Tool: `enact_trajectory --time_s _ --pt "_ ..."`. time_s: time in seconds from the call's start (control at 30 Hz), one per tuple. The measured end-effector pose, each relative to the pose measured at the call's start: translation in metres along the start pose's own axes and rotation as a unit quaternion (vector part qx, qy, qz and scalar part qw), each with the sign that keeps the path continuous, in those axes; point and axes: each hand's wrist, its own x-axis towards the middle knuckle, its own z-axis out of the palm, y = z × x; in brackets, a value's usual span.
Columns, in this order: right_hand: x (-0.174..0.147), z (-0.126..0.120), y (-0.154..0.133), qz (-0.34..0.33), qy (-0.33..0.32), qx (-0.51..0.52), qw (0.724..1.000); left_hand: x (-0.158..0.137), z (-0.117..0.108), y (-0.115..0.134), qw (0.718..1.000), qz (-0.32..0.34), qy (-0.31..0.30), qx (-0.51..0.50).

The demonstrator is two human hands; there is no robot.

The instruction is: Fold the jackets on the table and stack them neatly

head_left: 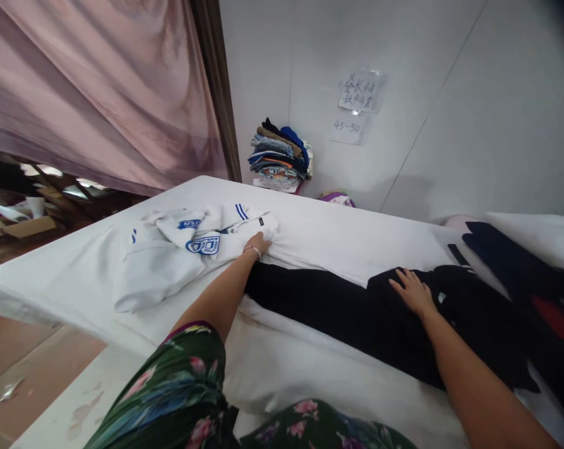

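A white sweatshirt [163, 277] with blue lettering and blue stripes lies rumpled on the white-covered table [310, 237]. My left hand [257, 243] reaches to its near right edge, by a small dark label. The fingers there look closed on the white cloth, though their tips are partly hidden. A black garment [329, 293] stretches rightward from just below that hand. On top of the black cloth rests my right hand [413, 290], palm down and fingers spread. A small pale mark shows on the black garment beside it.
Folded clothes [279, 156] are stacked against the wall, with a purple and white bundle [337, 197] near them. Dark blue and red clothes [516, 262] lie at the right. A pink curtain [99, 87] hangs left; handwritten paper signs [357, 93] are on the wall.
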Motion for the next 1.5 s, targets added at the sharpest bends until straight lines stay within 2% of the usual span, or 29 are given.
enact_trajectory --time_s 0.1,0.23,0.3,0.37,0.4,0.47,0.57,0.67,0.77,0.83,0.97,1.07,1.13,1.23,1.33,1.5 --pt "-0.002 -0.005 -0.005 0.008 -0.007 0.001 1.0 -0.004 -0.006 0.002 0.999 -0.041 -0.006 -0.002" --pt "-0.003 -0.01 -0.009 0.015 -0.01 0.011 1.0 -0.015 -0.018 0.013 0.998 -0.056 0.012 0.008" --pt "-0.003 -0.013 -0.011 0.012 -0.007 0.016 1.0 -0.025 -0.019 0.022 0.999 -0.013 0.043 0.022" --pt "-0.004 -0.017 -0.013 0.012 -0.014 0.022 1.0 -0.039 -0.012 0.032 0.993 0.077 0.071 0.047" --pt "-0.005 -0.019 -0.015 0.015 -0.02 0.027 0.999 -0.047 -0.005 0.037 0.987 0.126 0.073 0.064" --pt "-0.007 -0.023 -0.018 0.021 -0.033 0.037 0.999 -0.062 0.011 0.043 0.976 0.19 0.036 0.102" --pt "-0.008 -0.029 -0.024 0.03 -0.037 0.073 0.996 -0.075 0.031 0.044 0.967 0.2 -0.035 0.153" --pt "-0.01 -0.04 -0.029 0.04 -0.039 0.164 0.985 -0.076 0.038 0.041 0.964 0.198 -0.036 0.172" --pt "-0.02 -0.058 -0.021 0.042 -0.036 0.231 0.971 -0.073 0.035 0.04 0.962 0.201 -0.036 0.183" --pt "-0.036 -0.074 -0.005 0.044 0.009 0.294 0.955 -0.072 0.034 0.041 0.959 0.202 -0.035 0.194" --pt "-0.089 -0.098 0.047 0.068 0.205 0.418 0.882 -0.071 0.033 0.042 0.957 0.208 -0.031 0.202" --pt "-0.132 -0.093 0.085 0.133 0.271 0.4 0.865 -0.069 0.033 0.042 0.957 0.21 -0.032 0.197" --pt "-0.156 -0.078 0.101 0.181 0.26 0.388 0.866 -0.067 0.033 0.041 0.957 0.212 -0.027 0.196" --pt "-0.178 -0.052 0.106 0.238 0.22 0.355 0.877 -0.064 0.034 0.041 0.955 0.21 -0.023 0.207" --pt "-0.184 -0.04 0.1 0.272 0.217 0.332 0.877 -0.063 0.034 0.041 0.952 0.208 -0.026 0.223" --pt "-0.173 -0.046 0.097 0.298 0.198 0.344 0.868 -0.065 0.032 0.044 0.948 0.196 -0.039 0.249"
